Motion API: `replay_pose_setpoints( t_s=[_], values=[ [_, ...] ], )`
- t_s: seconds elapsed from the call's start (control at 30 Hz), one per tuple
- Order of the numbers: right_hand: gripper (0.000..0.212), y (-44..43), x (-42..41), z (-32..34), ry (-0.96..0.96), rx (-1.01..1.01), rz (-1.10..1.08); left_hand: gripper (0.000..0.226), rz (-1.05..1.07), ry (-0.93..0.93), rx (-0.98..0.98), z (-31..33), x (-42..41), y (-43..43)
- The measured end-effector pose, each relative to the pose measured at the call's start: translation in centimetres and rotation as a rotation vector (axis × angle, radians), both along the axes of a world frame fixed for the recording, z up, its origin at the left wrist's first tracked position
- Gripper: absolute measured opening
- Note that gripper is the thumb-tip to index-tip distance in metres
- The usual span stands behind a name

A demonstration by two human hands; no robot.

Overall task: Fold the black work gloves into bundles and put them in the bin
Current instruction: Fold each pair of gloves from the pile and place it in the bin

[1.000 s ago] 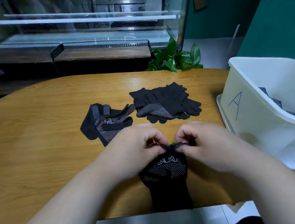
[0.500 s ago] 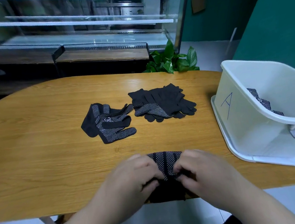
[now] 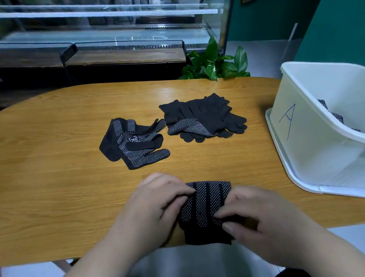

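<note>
The glove (image 3: 204, 204) lies at the near edge of the worktop (image 3: 49, 181), at 6 o'clock, dotted side up, its near end hanging slightly over the rim. The left hand (image 3: 158, 208) has its grip clamped on the glove's left edge, fingers curled onto the dotted fabric. The right hand (image 3: 255, 215) has its grip clamped on the right edge, fingertips bent onto the dots and the thumb on the plain black part nearer the body.

From the glove, a loose pair (image 3: 131, 142) lies at 11 o'clock, palm dots up. A pile (image 3: 204, 119) of more gloves sits at 12 o'clock, just beside the pair. The white bin (image 3: 308, 139), marked with a blue "A", stands tilted at 2 o'clock on the worktop's right end, with bundles (image 3: 332, 115) inside. A plant (image 3: 215, 65) shows beyond the far edge.
</note>
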State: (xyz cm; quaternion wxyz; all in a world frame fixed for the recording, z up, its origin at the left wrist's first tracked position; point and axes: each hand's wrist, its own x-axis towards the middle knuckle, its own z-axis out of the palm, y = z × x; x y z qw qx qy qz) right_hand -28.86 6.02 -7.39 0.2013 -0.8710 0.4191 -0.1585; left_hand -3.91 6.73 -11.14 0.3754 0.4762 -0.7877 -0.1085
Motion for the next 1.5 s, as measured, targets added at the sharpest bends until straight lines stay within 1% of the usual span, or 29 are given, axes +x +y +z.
replay_pose_setpoints(
  t_s=[0.1,0.13,0.2,0.23,0.33,0.47,0.6,0.73,0.83,1.0,1.07,1.13,1.27,1.37,1.5],
  values=[
    [0.019,-0.5,-0.1,-0.2,-0.173,-0.004,-0.185,0.021,-0.012,-0.065,0.01,-0.3,0.1,-0.3],
    [0.022,-0.9,-0.3,-0.4,-0.186,-0.006,-0.252,0.02,-0.021,-0.068,0.019,-0.3,0.1,-0.2],
    [0.03,-1.3,-0.5,-0.6,-0.153,0.028,-0.341,0.019,-0.031,-0.063,0.037,-0.4,0.0,-0.2],
    [0.028,-1.4,-0.6,-0.7,-0.13,0.066,-0.356,0.018,-0.034,-0.065,0.045,-0.4,0.0,-0.1],
    [0.015,-1.3,-0.3,-0.8,-0.096,0.172,-0.336,0.017,-0.064,-0.07,0.074,-0.1,0.1,0.1],
    [0.018,-1.1,-0.2,-0.8,-0.052,0.192,-0.255,0.019,-0.117,-0.121,0.14,0.1,0.1,0.7],
    [0.015,-1.1,-0.5,-0.9,0.013,0.124,-0.18,0.018,-0.138,-0.177,0.139,0.1,0.1,0.7],
    [0.017,-0.9,-0.7,-0.7,0.035,0.109,-0.143,0.017,-0.17,-0.158,0.138,0.1,0.1,0.5],
    [0.014,-0.7,-0.8,-0.5,0.012,0.137,-0.172,0.019,-0.169,-0.108,0.153,0.2,0.2,0.6],
    [0.031,-0.6,-1.4,0.0,0.08,0.139,-0.105,0.018,-0.171,-0.054,0.165,0.3,0.2,0.8],
    [0.028,-0.6,-1.2,0.3,0.131,0.131,-0.089,0.018,-0.171,-0.043,0.167,0.4,0.2,0.8],
    [0.02,-0.7,-1.0,0.3,0.162,0.119,-0.082,0.017,-0.167,-0.038,0.161,0.5,0.2,0.8],
    [0.01,-0.8,-0.9,-0.2,0.169,0.089,-0.08,0.016,-0.165,-0.031,0.178,0.5,0.2,0.8],
    [0.005,-0.8,-0.9,-0.3,0.126,0.105,-0.09,0.017,-0.175,-0.016,0.203,0.5,0.3,0.9],
    [0.008,-0.7,-1.3,-0.4,0.075,0.091,-0.073,0.018,-0.187,-0.034,0.206,0.5,0.3,0.8]
  ],
)
